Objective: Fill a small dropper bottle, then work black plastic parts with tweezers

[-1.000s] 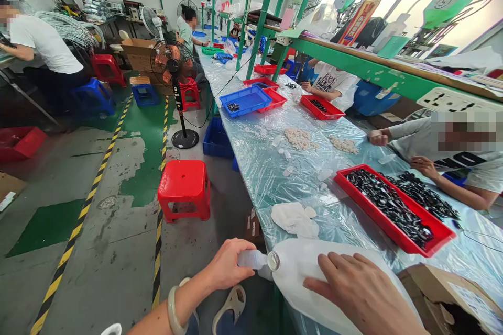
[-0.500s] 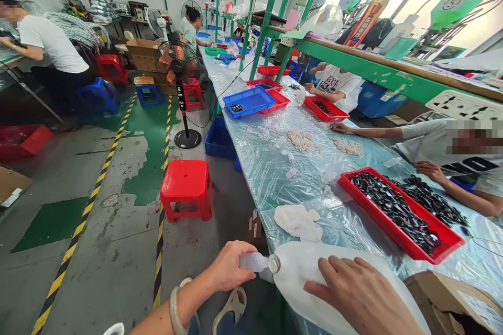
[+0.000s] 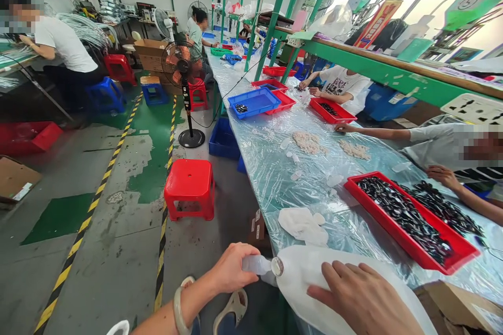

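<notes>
My left hand (image 3: 231,271) is closed around a small translucent plastic bottle (image 3: 255,264), just past the table's near edge. The bottle's narrow end points at the open mouth of a large white plastic jug (image 3: 301,277); whether the two touch, I cannot tell. The jug lies tilted on its side along the table edge, its mouth facing left. My right hand (image 3: 361,296) grips the jug from above, thumb and fingers over its side. Thin white sheets or gloves (image 3: 302,224) lie on the table beyond the jug.
A red tray (image 3: 406,220) of black parts stands to the right, before a seated co-worker's arm (image 3: 387,134). At the lower right is an open cardboard box (image 3: 459,306). A red stool (image 3: 189,188) and a fan (image 3: 184,89) stand on the floor left of the plastic-covered table.
The view has shifted slightly, so the scene sits a little further right. Both hands keep their hold on the bottle and the jug. A far co-worker's hand has come down towards the table.
</notes>
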Available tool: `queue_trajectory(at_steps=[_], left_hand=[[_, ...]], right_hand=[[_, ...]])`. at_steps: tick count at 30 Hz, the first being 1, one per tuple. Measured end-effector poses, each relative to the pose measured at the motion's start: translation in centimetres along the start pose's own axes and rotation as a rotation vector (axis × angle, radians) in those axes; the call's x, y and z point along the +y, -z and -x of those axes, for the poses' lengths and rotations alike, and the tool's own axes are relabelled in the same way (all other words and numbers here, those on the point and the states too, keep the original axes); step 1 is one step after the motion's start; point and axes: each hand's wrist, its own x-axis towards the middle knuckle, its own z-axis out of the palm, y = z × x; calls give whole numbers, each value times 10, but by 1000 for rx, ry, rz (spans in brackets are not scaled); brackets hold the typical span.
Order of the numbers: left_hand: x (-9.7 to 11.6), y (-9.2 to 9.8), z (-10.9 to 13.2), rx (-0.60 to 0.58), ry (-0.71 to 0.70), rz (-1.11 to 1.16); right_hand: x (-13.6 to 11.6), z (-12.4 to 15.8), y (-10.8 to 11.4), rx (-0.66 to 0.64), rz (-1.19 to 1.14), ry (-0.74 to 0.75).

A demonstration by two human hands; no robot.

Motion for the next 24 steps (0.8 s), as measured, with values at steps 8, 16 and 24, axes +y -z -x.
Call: queue_trajectory(at_steps=[8, 16, 24], left_hand=[[0, 1, 0, -18, -12, -19], [0, 3, 1, -20, -19, -36], [-2, 4, 1, -32, -10, -46]], right_hand=[[-1, -1, -1, 14, 7, -2], [-5, -4, -1, 1, 19, 9], [-8, -4, -3, -26, -21, -15]])
